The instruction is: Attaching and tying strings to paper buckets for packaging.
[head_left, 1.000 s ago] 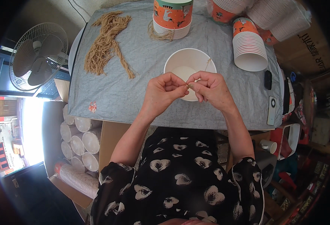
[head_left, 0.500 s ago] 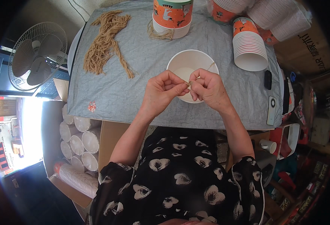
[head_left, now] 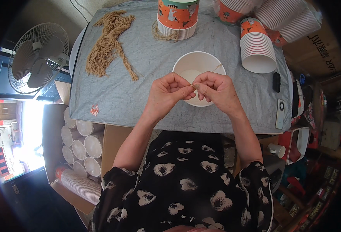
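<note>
A white paper bucket (head_left: 186, 61) stands mouth up on the cloth-covered table in front of me. Over its near side, my left hand (head_left: 169, 92) and my right hand (head_left: 214, 89) meet fingertip to fingertip. Both hands are closed in a pinch on a thin piece of brown twine, mostly hidden by the fingers. A short end of twine (head_left: 218, 66) shows at the bucket's right inner wall. Further left on the table lies a loose bundle of brown twine (head_left: 107, 44).
Behind the bucket stands an orange-patterned bucket stack (head_left: 178, 17) with twine at its base. Another stack (head_left: 258, 52) lies at the right, near a black object (head_left: 277, 82) and a pale remote (head_left: 280, 114). A fan (head_left: 39, 58) stands at the left, above boxed bucket stacks (head_left: 86, 145).
My right hand has turned slightly, and its thumb and fingertips have shifted a little to the left against the left fingertips. The bucket stays in place.
</note>
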Demonstrator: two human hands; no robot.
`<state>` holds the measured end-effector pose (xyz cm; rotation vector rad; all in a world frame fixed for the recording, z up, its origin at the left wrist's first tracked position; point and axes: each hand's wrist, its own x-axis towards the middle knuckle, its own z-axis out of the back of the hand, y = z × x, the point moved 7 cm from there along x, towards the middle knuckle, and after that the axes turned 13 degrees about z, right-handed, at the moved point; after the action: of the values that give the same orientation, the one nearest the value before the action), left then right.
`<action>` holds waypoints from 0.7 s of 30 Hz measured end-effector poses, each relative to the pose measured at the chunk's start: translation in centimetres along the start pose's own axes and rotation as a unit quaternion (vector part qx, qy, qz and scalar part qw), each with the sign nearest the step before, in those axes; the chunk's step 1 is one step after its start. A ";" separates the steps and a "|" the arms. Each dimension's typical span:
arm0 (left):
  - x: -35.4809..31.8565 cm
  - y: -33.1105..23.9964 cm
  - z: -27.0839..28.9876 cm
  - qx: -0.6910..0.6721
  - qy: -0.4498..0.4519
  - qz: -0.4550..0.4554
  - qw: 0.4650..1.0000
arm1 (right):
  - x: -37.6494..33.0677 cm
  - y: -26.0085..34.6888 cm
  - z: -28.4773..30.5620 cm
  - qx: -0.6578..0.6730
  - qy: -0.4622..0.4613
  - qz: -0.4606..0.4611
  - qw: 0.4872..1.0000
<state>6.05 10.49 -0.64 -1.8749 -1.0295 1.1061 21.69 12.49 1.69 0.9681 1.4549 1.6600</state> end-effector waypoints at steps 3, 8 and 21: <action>-0.1 0.1 0.0 -0.003 0.001 0.009 1.000 | 0.0 -0.5 0.0 0.030 -0.019 0.007 0.999; -0.2 0.2 0.1 -0.036 0.000 0.029 0.999 | -0.1 -0.8 0.2 0.056 -0.037 0.002 0.998; 0.0 0.4 0.0 -0.003 -0.018 0.002 1.000 | -0.2 -0.9 0.1 0.074 -0.026 -0.004 0.997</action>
<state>6.15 10.28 -0.97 -1.8680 -1.0503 1.1447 21.86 12.47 0.78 1.0773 1.5613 1.5278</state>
